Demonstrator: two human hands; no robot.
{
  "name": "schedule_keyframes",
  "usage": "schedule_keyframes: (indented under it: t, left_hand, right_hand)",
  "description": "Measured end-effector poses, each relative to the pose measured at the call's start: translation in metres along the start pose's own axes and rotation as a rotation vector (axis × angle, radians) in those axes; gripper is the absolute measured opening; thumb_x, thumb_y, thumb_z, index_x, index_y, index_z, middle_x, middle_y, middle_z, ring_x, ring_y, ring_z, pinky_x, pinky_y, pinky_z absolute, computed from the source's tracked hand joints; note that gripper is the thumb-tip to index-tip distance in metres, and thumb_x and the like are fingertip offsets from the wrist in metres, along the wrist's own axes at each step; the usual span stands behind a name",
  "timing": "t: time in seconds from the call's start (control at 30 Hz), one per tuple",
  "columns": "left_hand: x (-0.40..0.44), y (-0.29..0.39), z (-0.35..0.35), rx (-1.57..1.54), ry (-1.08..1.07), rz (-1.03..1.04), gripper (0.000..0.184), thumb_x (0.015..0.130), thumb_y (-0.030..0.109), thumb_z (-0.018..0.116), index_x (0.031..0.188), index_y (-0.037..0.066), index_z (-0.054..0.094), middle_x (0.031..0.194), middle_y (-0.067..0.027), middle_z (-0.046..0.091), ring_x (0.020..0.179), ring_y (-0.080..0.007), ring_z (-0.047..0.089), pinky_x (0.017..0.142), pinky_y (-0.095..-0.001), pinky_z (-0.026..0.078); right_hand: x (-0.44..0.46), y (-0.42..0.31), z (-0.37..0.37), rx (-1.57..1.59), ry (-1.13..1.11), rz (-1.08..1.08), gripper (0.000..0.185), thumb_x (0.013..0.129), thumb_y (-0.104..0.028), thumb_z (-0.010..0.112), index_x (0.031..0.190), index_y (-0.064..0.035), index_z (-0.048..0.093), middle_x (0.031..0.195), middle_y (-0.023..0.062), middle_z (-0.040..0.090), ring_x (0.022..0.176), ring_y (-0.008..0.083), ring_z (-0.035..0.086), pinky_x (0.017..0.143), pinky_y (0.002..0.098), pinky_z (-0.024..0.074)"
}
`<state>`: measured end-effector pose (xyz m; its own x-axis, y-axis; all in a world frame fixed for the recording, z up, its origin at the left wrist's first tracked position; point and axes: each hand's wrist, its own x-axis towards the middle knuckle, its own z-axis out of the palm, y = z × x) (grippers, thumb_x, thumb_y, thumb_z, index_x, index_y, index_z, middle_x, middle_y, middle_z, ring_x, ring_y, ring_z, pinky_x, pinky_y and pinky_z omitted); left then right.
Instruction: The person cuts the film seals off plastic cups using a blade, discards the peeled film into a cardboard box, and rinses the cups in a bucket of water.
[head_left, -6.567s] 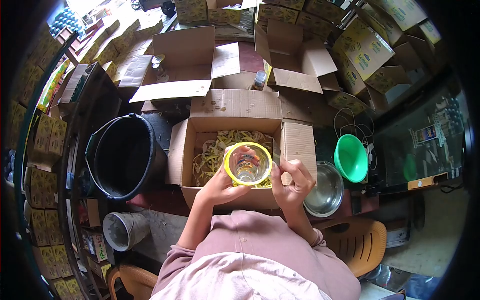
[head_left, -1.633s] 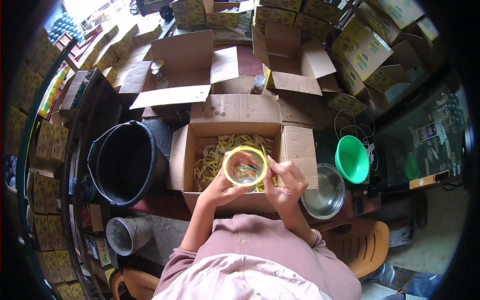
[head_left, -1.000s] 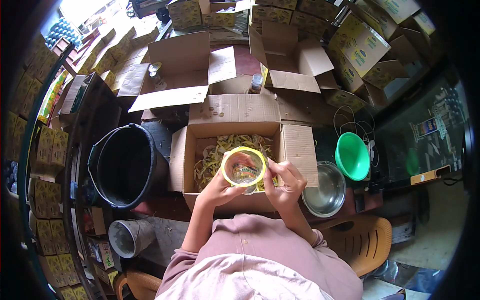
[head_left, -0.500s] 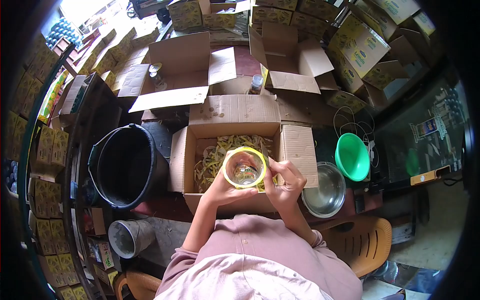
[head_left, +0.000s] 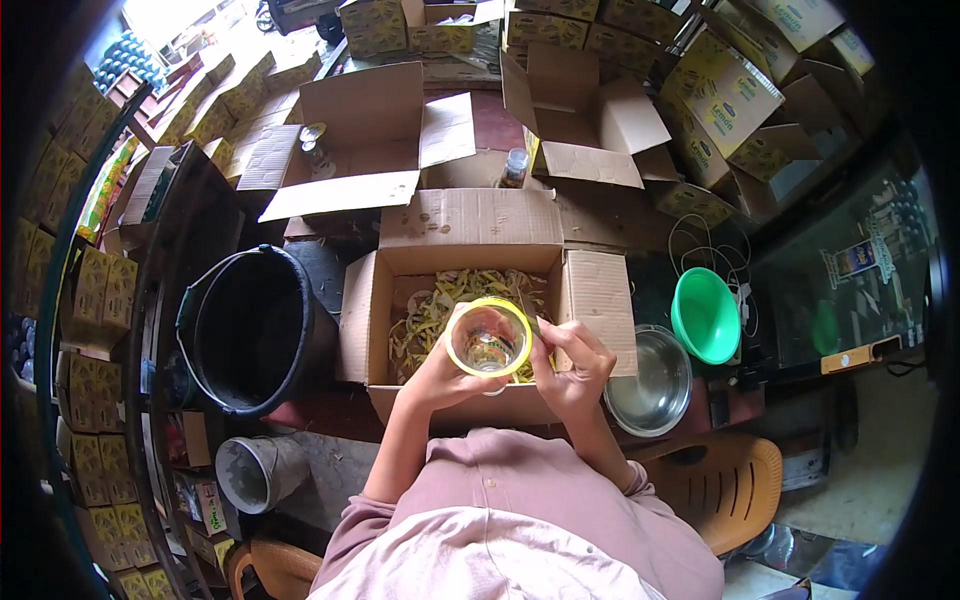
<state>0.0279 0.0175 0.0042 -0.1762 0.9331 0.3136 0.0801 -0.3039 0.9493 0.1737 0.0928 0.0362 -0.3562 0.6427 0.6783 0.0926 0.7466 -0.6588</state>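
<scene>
A clear jar with a yellow rim [head_left: 489, 338] is tilted so that its round opening faces me. My left hand [head_left: 440, 375] is wrapped round its left side and underside. At the jar's right edge, my right hand [head_left: 575, 370] pinches a thin, narrow piece, too small to make out clearly. Both hands are above an open cardboard box [head_left: 470, 222], whose inside holds yellow and pale scraps [head_left: 425, 318].
A black bucket [head_left: 250, 330] and a grey bucket [head_left: 262, 472] stand at left. At right are a metal bowl [head_left: 648, 382] and a green bowl [head_left: 706, 315]. Two open cartons [head_left: 360, 110] and a small jar [head_left: 514, 168] lie beyond.
The jar has tilted and shifted slightly in my left hand, and lies a little lower and further left than in the oldest frame. My right hand stays at its rim.
</scene>
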Motion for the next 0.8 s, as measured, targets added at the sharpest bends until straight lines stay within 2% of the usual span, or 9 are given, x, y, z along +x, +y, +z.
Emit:
schedule_keyframes:
  t: [0.2, 0.3, 0.4, 0.43, 0.8]
  left_hand:
    - [0.001, 0.006, 0.0, -0.009, -0.121, -0.065, 0.06, 0.059, 0.014, 0.075, 0.109, 0.003, 0.045, 0.1, -0.0078, 0.046, 0.096, -0.0176, 0.05, 0.086, -0.0303, 0.04]
    - [0.002, 0.001, -0.004, 0.016, -0.136, -0.014, 0.066, 0.059, 0.014, 0.074, 0.114, 0.003, 0.039, 0.1, -0.0081, 0.047, 0.099, -0.0177, 0.049, 0.087, -0.03, 0.04]
    - [0.002, -0.001, 0.007, -0.074, 0.018, 0.011, 0.075, 0.059, 0.015, 0.074, 0.119, 0.004, 0.029, 0.103, -0.0075, 0.045, 0.1, -0.0174, 0.048, 0.086, -0.0301, 0.04]
    - [0.002, -0.004, 0.007, 0.032, 0.02, 0.015, 0.079, 0.06, 0.014, 0.075, 0.119, 0.005, 0.024, 0.105, -0.0072, 0.042, 0.1, -0.0166, 0.047, 0.085, -0.03, 0.04]
    - [0.0, -0.008, 0.009, -0.128, 0.125, -0.022, 0.074, 0.061, 0.007, 0.074, 0.117, 0.008, 0.025, 0.102, -0.0065, 0.041, 0.1, -0.0152, 0.045, 0.082, -0.0296, 0.04]
  right_hand:
    - [0.002, 0.003, -0.002, -0.008, -0.024, -0.005, 0.027, 0.064, 0.007, 0.064, 0.089, -0.0031, 0.065, 0.064, 0.006, 0.056, 0.052, 0.0131, 0.054, 0.047, 0.0238, 0.0431]
    - [0.002, 0.003, 0.0, 0.024, -0.024, 0.011, 0.028, 0.064, 0.007, 0.064, 0.09, -0.0031, 0.065, 0.064, 0.0056, 0.055, 0.051, 0.0125, 0.054, 0.047, 0.0233, 0.0432]
    - [0.001, 0.003, 0.004, 0.011, 0.0, 0.022, 0.029, 0.064, 0.007, 0.064, 0.091, -0.0033, 0.065, 0.063, 0.0052, 0.055, 0.051, 0.012, 0.053, 0.047, 0.0232, 0.0434]
    - [0.001, 0.003, 0.005, 0.002, 0.012, 0.024, 0.029, 0.064, 0.007, 0.064, 0.091, -0.0033, 0.065, 0.063, 0.0051, 0.055, 0.051, 0.0119, 0.053, 0.047, 0.0232, 0.0434]
    - [-0.006, 0.001, 0.003, -0.051, 0.067, 0.012, 0.023, 0.065, 0.005, 0.066, 0.087, -0.0025, 0.066, 0.061, 0.0049, 0.054, 0.05, 0.0126, 0.053, 0.046, 0.0242, 0.0426]
